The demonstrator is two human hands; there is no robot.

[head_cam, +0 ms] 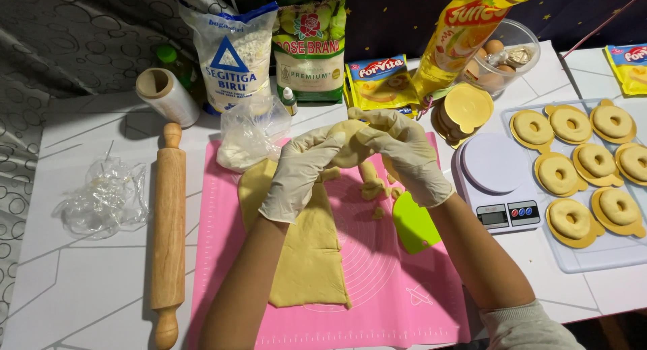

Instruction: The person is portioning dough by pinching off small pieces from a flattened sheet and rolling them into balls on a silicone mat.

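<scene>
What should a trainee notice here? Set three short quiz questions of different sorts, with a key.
1. True or false: the long wooden rolling pin lies on the pink silicone mat.
2. What do the gloved left hand and gloved right hand hold together? A) pale dough lump B) green plastic scraper C) white digital scale
3. How many ring-shaped dough pieces sit on the clear tray?

Key: 1 false, it lies beside it on the table; 2 A; 3 eight.

dough lump (350, 144): mostly hidden by gloves | oil pouch (465, 33): top cut off | scale display (494, 217): unreadable
</scene>
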